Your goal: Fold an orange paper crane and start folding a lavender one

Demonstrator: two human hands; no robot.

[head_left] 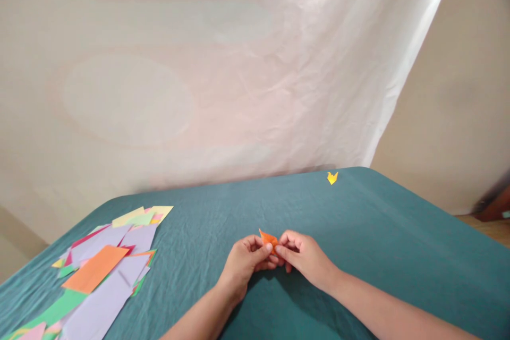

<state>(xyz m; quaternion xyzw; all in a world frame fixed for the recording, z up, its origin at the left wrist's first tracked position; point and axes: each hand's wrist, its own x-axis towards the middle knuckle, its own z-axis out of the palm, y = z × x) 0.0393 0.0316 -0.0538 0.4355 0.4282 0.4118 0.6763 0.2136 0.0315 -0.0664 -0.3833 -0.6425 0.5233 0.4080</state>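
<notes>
A small piece of folded orange paper [268, 238] is held between my two hands above the cloth, its pointed tip sticking up to the left. My left hand [252, 256] pinches it with the thumb on the near face. From the other side, my right hand [305, 255] grips its right edge between thumb and fingers. The fingers cover the lower part of the paper, so its full shape is hidden.
A green cloth [207, 223] covers the table. Loose coloured paper sheets [99, 265] lie in a spread heap at the left. Near the far right edge sits a small yellow folded paper figure [332, 178]. A pale hanging sheet [239, 90] rises behind the table.
</notes>
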